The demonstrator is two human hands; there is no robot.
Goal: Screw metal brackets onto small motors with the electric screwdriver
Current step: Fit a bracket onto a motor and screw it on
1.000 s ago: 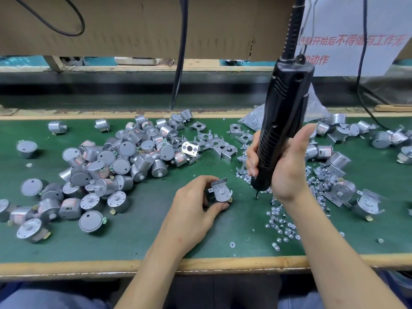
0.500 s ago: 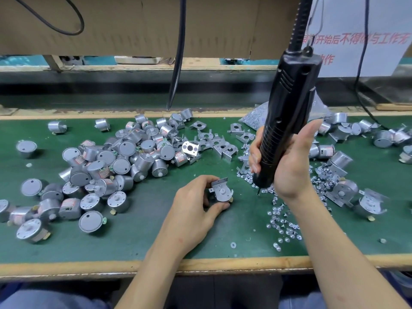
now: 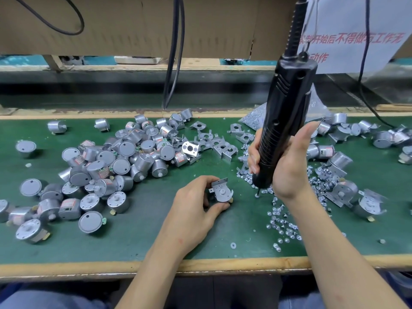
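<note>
Red txt "开始后不得做", "动作" on white sign (image 3: 376,21)

Left hand (image 3: 194,210) round motor (image 3: 221,192), apparently bracketed; right hand (image 3: 289,170) round screwdriver (image 3: 283,108)

Green mat over the table (image 3: 89,248), edged near and far with pale wooden strips, the far one worn and chipped. Behind it, a dark channel (image 3: 89,90) running left to right, then a second wooden rail (image 3: 200,66) with a teal surface just past it. Above, a brown cardboard panel (image 3: 133,25) closing off the back. Black cables (image 3: 176,63) hanging down in front, another looping at the upper left. At the upper right, a white paper notice (image 3: 338,16) printed with red Chinese characters. Even, flat light, soft shadows only
</note>
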